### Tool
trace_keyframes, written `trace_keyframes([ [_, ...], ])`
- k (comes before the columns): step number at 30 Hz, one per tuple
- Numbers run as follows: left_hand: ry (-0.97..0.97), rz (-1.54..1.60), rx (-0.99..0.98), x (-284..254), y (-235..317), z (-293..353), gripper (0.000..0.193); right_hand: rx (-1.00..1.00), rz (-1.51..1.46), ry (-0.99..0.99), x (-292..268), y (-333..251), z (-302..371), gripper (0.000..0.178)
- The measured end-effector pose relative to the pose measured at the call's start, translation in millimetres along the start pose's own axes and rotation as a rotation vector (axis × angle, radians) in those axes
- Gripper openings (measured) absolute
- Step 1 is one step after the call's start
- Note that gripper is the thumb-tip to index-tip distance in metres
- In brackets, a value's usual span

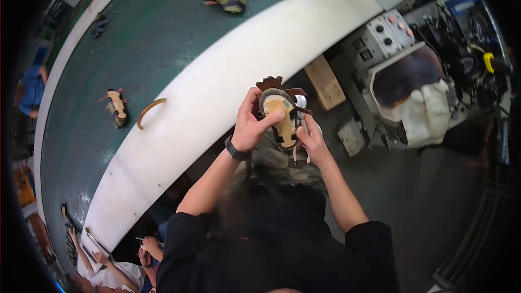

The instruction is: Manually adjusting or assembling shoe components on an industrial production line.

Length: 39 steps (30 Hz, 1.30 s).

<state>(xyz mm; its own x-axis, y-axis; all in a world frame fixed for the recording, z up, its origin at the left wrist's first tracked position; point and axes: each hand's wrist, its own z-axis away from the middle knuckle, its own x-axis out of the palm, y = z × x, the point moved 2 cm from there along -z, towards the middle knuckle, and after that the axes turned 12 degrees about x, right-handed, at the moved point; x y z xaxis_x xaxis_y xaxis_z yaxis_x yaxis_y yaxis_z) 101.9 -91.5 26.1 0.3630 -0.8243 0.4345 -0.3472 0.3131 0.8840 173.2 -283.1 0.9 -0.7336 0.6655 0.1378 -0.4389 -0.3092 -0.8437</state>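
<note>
In front of my body I hold a half-made shoe (285, 133), its tan underside facing up and brown leather flaps (269, 82) sticking out at the wide end. My left hand (249, 125) grips its left side, thumb lying on the tan surface; a dark watch band is on that wrist. My right hand (313, 142) closes on the right side near the narrow end, by a dark strap. Behind the shoe, close to my right fingers, a white object shows in part, with thin white ends hanging below; its kind is unclear.
A white ledge (239, 54) curves along a green conveyor belt (168, 27). On the belt lie other half-made shoes (115, 107). A brown curved strip (150, 113) rests at the ledge. At right stand a machine with knobs (388, 32), white cloth (426, 111) and a wooden block (324, 82). Other people work at lower left.
</note>
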Motion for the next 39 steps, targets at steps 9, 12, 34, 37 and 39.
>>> trace_keyframes([
  [9, -0.198, 0.128, -0.384, 58.2, -81.9, 16.7, 0.041, 0.151, -0.154, 0.249, -46.2, 77.2, 70.8, 0.06],
  [12, -0.219, 0.113, -0.421, 75.6, -121.5, 4.4, 0.037, 0.159, -0.132, 0.319, -57.2, 79.3, 70.7, 0.058],
  [34, -0.087, 0.151, -0.429, 90.4, -173.3, -32.0, 0.034, 0.296, -0.186, 0.349, -77.8, 61.9, 41.9, 0.053],
  [37, -0.12, 0.249, -0.444, 95.1, -167.1, -30.9, 0.031, 0.282, -0.149, 0.412, -77.4, 57.9, 45.7, 0.051],
  [39, -0.089, 0.156, -0.443, 96.6, -169.1, -39.7, 0.031, 0.315, -0.151, 0.399, -82.0, 52.3, 41.2, 0.05],
])
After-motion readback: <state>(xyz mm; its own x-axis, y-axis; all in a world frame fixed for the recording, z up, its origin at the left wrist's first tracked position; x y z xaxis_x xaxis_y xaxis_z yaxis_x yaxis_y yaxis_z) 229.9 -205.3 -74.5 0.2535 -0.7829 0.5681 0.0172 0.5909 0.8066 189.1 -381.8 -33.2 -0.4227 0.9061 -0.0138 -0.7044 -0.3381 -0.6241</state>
